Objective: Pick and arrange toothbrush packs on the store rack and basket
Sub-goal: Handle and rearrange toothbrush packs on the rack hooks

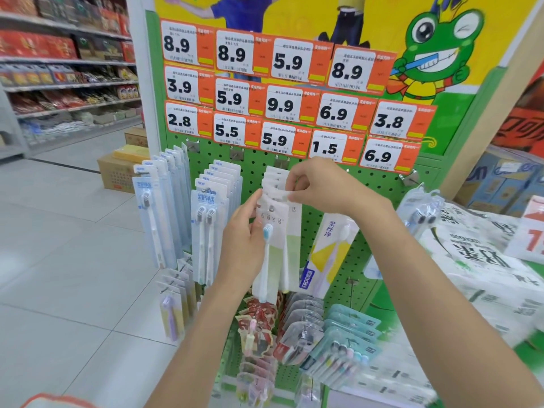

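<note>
The front pack (272,254) hangs on the hook (271,207) of the rack (376,184), long axis vertical, brush head up. The left hand (244,234) grips its left edge. The right hand (316,187), above and to the right, pinches the top tab of a rear pack (275,192), directly behind the hook tip.
</note>
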Demonstrator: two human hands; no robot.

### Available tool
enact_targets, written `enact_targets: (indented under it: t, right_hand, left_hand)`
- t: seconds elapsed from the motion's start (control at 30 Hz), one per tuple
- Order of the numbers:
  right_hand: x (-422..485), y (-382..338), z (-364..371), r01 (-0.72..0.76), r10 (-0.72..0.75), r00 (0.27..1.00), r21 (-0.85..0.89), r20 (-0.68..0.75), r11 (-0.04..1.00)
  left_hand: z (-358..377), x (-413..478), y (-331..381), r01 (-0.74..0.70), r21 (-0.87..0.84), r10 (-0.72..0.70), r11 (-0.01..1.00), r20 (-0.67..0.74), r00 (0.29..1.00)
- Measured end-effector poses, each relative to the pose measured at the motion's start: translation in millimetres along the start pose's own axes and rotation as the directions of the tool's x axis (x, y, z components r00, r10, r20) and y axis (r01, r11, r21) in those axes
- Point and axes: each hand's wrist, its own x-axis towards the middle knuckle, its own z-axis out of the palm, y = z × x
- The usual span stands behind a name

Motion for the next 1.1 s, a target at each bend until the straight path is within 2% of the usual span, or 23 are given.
enact_targets:
  t: [0.17,0.3,0.5,0.63,0.77,1.1]
  right_hand:
    - [2.9,-2.9,8.6,0.03,-0.027,0.998,0.06,-0.051,0.998]
    - [4.6,-4.8,17.2,0.044,-0.042,0.998,0.03,-0.055,0.999]
    - [6.9,-0.9,15.2,-0.059,0.061,0.998,0.145,-0.014,0.988]
    - [14.2,-2.1,7.3,-0.141,0.128,0.989,0.22,0.074,0.965]
    - [16.6,-2.6,-4.4,-0.192,0.154,0.966,0.179,0.207,0.965]
    - [-0.8,2.0,-7.0,-0.108,0.109,0.994,-0.029,0.006,0.994]
  left_hand:
    - [-1.5,-2.2,0.4,0.008,-0.009,-0.008,1.0,-0.001,1.0]
    - [-2.6,-3.7,0.2,0.006,-0.021,-0.006,1.0,-0.005,1.0]
    - [-3.7,-6.4,1.5,-0.001,-0.022,0.001,1.0,-0.008,1.0]
    - [-2.6,-3.2,5.8,0.006,-0.031,-0.006,1.0,-0.003,1.0]
    - [-1.9,-2.2,8.0,0.004,-0.038,-0.004,0.999,-0.008,1.0]
    - [-3.7,-6.0,9.6,0.01,0.006,-0.01,1.0,-0.014,1.0]
